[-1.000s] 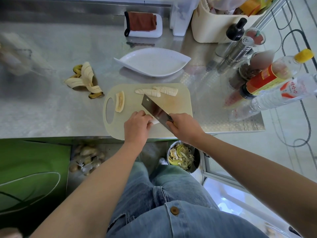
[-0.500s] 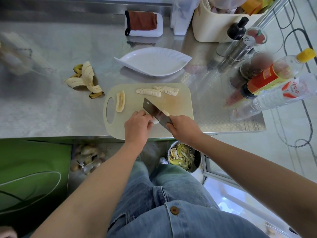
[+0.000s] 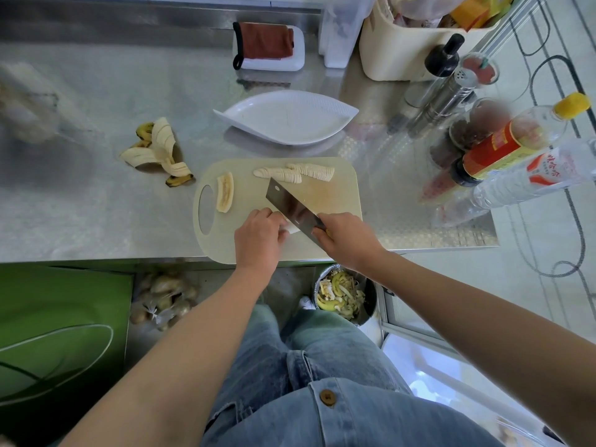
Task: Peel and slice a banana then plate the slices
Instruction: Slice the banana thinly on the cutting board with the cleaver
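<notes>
On the beige cutting board (image 3: 342,195) my left hand (image 3: 258,237) holds down a peeled banana piece (image 3: 291,228), mostly hidden under my fingers. My right hand (image 3: 348,240) grips the handle of a cleaver (image 3: 292,206), whose blade stands right against that piece. Two rows of cut banana slices (image 3: 295,173) lie at the board's far edge. A banana half (image 3: 224,191), cut lengthwise, lies near the board's handle hole. The white leaf-shaped plate (image 3: 287,121) sits behind the board with nothing on it.
The banana peel (image 3: 158,153) lies on the steel counter left of the board. Bottles and spice jars (image 3: 503,146) crowd the right side. A cream bin (image 3: 419,46) and a cloth on a white tray (image 3: 267,46) stand at the back. A waste bucket (image 3: 345,295) sits below the counter edge.
The cleaver has moved a little left along the held piece and come down beside my left fingers. The slices, banana half and plate have not moved.
</notes>
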Motion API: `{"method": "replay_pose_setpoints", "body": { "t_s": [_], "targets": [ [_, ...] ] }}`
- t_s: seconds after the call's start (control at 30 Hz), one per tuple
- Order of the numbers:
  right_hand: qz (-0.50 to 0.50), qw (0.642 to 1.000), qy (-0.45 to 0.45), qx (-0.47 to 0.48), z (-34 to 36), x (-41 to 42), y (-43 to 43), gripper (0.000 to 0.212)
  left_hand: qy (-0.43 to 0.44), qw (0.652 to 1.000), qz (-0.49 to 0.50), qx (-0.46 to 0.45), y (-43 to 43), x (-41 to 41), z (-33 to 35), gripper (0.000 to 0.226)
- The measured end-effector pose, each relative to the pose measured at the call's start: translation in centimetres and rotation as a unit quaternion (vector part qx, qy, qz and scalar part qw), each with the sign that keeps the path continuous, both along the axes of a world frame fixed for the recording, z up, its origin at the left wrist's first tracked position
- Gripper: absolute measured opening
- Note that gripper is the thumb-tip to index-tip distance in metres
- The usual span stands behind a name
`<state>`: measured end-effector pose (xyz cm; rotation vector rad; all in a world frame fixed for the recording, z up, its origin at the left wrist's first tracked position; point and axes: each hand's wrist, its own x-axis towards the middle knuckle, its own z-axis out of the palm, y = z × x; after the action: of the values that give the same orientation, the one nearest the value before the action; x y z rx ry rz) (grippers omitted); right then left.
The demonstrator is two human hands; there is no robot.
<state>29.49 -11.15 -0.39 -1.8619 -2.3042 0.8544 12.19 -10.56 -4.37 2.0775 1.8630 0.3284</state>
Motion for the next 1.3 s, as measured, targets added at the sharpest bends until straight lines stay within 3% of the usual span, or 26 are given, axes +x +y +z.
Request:
{"method": "replay_pose_setpoints", "body": {
  "t_s": [0.4,0.7,1.3],
  "targets": [
    [0.006,0.999,-0.042,-0.012,-1.0,-0.1,-0.4,0.020,-0.003,1.000,-0.006,0.001,0.1,-0.1,-0.1,0.008],
    [-0.005,1.000,0.012,0.006,-0.4,-0.1,0.2,0.018,-0.047,0.999,-0.016,0.008,0.0,-1.1,-0.3,0.014],
    [-0.001,0.999,-0.041,-0.012,-1.0,-0.4,-0.4,0.022,-0.055,0.998,-0.011,-0.001,0.1,-1.0,-0.4,0.009]
  ]
}}
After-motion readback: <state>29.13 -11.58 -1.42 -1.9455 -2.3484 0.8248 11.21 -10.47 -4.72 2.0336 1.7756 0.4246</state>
